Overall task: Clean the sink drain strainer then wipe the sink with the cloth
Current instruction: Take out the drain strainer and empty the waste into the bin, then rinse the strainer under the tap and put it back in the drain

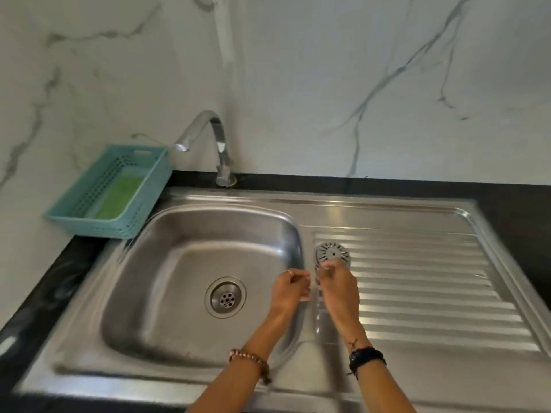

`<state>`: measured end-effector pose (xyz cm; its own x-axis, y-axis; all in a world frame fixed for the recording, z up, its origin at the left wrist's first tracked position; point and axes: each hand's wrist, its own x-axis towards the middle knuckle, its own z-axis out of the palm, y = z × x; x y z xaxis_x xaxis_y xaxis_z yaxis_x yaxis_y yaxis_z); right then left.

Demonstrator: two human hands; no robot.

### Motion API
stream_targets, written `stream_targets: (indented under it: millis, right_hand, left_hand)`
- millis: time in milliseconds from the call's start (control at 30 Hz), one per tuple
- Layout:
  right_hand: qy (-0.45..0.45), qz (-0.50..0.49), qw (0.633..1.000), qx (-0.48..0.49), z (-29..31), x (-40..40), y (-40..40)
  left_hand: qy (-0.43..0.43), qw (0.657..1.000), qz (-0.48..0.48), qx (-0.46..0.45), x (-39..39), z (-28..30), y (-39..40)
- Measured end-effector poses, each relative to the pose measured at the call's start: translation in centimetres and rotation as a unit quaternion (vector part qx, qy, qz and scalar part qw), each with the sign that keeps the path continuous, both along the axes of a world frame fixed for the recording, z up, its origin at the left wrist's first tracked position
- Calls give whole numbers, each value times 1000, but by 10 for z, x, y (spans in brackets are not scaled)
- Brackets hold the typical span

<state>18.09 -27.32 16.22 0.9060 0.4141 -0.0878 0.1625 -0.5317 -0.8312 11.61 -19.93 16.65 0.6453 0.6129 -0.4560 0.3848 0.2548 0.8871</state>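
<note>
At the counter's back left corner, a teal plastic basket (135,186) with perforated walls holds a flat green cloth (120,193), untouched and apparently waiting for the wiping step. Just to its right, a curved chrome tap (213,138) rises from the back edge of the stainless steel sink (185,234), its brushed basin rounded at the corners. The drain opening (225,297) sits uncovered in the basin floor, a small perforated plate visible inside. Over the basin's right rim, the left hand (290,290) is loosely curled, fingers drawn in; whether it pinches anything cannot be told through the blur. Beside it, the right hand (338,286) grips the drain strainer (333,254) by its near edge, the round slotted metal disc tilted up above the left end of the ribbed draining board (432,290). The strainer-cleaning step looks to be in hand. The next move likely calls for clearing the slots, reseating the disc in the drain, then reaching across to the basket for the cloth.
</note>
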Motion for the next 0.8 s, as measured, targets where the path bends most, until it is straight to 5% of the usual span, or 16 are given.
stream_targets:
  millis: [133, 333, 600, 800]
  right_hand:
    - [-123, -8, 983, -135, -15, 34, 3]
    - [-118, 1, 977, -177, -36, 43, 13]
    - [-98, 100, 990, 0, -22, 0, 66]
    - [0, 162, 984, 79, 4, -16, 184]
  left_hand:
    - [8, 999, 31, 4, 43, -12, 9]
    - [-7, 999, 33, -27, 59, -18, 16]
    - [-134, 949, 127, -258, 4, -19, 81]
    - [-137, 933, 209, -259, -62, -16, 180]
